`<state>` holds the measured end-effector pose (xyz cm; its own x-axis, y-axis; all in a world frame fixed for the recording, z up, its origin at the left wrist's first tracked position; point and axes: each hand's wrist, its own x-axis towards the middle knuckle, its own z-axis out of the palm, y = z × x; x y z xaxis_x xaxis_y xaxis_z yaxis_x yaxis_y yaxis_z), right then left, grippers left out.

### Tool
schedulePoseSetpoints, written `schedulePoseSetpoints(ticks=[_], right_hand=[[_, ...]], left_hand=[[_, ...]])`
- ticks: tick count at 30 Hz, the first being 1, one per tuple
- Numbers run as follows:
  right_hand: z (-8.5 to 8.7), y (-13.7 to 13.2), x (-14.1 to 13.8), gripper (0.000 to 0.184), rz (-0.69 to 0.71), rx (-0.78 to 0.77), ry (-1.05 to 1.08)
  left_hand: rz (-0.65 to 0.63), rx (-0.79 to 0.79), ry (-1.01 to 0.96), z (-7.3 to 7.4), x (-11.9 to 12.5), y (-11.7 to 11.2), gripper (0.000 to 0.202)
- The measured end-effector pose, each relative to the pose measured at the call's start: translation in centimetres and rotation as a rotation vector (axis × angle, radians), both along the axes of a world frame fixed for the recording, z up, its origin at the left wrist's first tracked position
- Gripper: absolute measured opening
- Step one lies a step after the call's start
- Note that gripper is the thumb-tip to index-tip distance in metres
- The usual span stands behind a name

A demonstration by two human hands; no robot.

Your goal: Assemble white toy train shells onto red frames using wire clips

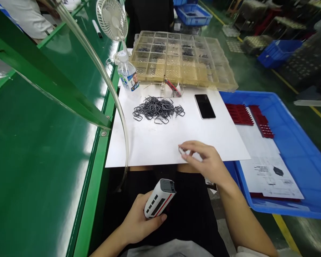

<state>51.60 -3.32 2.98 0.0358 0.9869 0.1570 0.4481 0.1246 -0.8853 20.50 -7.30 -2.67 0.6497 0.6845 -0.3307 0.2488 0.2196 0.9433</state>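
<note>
The right grip [203,160] clamps a bent-wire clip [182,151] over the white sheet's [147,146] front edge; the left grip [137,221] clamps a glossy plastic block [159,198].

Place: a factory assembly floor, live from the line, folks!
Ahead of the left hand [139,221] and right hand [203,160]: a long green workbench [37,178] and a compartmented plastic parts tray [182,59].
Right of the hands: a blue plastic crate [289,150].
Far right: yellow floor lines [286,232] and what look like stacked racks [307,60].
</note>
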Motion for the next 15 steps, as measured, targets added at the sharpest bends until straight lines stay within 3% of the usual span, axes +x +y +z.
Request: schedulePoseSetpoints(ticks=[3, 6, 10, 15], right_hand=[[3.0, -3.0, -2.2, 0.028, 0.247, -0.033, 0.16], [4.5, -4.6, -3.3, 0.034, 0.312, -0.038, 0.133], [4.7, -5.5, -3.8, 0.035, 0.351, -0.024, 0.067], [4.7, -7.1, -4.2, 0.037, 0.327, 0.104, 0.009]], left_hand=[[-0.039, 0.056, -0.001, 0.7, 0.4, 0.0, 0.032], [-0.081, 0.059, -0.018, 0.8, 0.7, -0.1, 0.032], [-0.107, 0.063, -0.052, 0.8, 1.0, -0.5, 0.027], [-0.12, 0.087, -0.142, 0.6, 1.1, -1.0, 0.016]])
